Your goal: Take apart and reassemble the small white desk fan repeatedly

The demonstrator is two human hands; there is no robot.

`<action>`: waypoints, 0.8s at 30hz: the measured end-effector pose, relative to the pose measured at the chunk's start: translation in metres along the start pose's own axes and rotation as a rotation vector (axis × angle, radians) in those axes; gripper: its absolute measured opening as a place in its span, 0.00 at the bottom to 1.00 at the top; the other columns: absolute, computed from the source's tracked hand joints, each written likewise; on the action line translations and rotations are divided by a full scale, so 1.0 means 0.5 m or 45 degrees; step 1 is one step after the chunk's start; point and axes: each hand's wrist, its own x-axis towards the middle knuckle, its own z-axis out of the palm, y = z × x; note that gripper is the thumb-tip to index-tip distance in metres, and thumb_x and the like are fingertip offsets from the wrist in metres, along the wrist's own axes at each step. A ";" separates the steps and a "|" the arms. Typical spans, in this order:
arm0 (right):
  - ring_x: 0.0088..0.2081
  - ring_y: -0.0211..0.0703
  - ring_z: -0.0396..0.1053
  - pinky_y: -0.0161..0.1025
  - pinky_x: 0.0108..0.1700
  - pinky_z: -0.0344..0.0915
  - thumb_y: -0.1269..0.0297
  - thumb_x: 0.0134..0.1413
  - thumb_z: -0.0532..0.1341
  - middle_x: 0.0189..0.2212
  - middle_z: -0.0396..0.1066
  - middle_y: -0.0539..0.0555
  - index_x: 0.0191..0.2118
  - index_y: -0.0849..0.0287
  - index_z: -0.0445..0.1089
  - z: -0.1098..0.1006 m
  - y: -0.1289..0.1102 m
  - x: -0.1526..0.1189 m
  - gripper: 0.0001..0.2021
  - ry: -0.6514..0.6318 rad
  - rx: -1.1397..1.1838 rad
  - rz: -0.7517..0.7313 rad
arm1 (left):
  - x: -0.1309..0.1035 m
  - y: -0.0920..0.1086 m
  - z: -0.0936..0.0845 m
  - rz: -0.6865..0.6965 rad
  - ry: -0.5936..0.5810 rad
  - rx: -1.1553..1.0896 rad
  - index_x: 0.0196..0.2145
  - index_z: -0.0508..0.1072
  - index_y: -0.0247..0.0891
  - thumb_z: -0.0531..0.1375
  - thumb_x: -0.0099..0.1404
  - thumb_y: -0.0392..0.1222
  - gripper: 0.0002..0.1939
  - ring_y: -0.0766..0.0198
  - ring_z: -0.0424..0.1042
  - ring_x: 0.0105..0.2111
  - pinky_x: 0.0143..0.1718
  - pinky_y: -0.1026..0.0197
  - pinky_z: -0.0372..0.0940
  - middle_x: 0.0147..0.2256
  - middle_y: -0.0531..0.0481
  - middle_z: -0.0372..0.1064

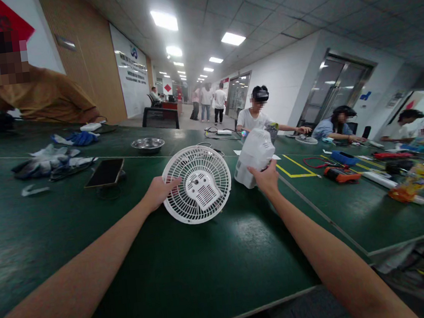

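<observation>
My left hand (160,191) grips the left rim of a round white fan grille (179,208), its thumb lying over the spokes. A vented plate sits at the centre of the grille, which is tilted up to face me above the green table (195,278). To the right, my right hand (266,177) is closed around the lower part of a white plastic housing (254,154) with slots near its top. The two parts are apart from each other. The far-side fingers of both hands are hidden behind what they hold.
Left on the table are work gloves (49,159), a phone-like dark slab (105,172) and a metal bowl (148,145). To the right lie an orange multimeter (342,175), a blue tray (344,157) and a drink bottle (415,181). Several other people sit around the tables.
</observation>
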 end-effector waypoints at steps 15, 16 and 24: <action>0.47 0.54 0.70 0.48 0.50 0.64 0.46 0.38 0.68 0.49 0.70 0.64 0.59 0.60 0.55 -0.039 0.112 0.082 0.43 0.219 0.198 0.081 | -0.004 0.005 -0.001 -0.022 0.001 -0.030 0.35 0.77 0.31 0.70 0.53 0.45 0.16 0.59 0.76 0.28 0.32 0.57 0.72 0.31 0.44 0.78; 0.47 0.53 0.70 0.47 0.50 0.64 0.46 0.39 0.67 0.49 0.70 0.64 0.59 0.61 0.56 -0.042 0.108 0.084 0.42 0.246 0.202 0.049 | -0.004 0.005 -0.001 -0.019 0.001 -0.027 0.35 0.77 0.31 0.70 0.53 0.46 0.16 0.59 0.76 0.28 0.32 0.57 0.72 0.31 0.44 0.78; 0.44 0.49 0.70 0.44 0.48 0.65 0.51 0.39 0.68 0.49 0.69 0.63 0.55 0.62 0.60 -0.058 0.103 0.092 0.37 0.320 0.378 0.036 | 0.000 -0.001 -0.002 -0.009 0.005 -0.012 0.35 0.77 0.32 0.70 0.54 0.46 0.16 0.60 0.76 0.27 0.32 0.56 0.72 0.31 0.44 0.77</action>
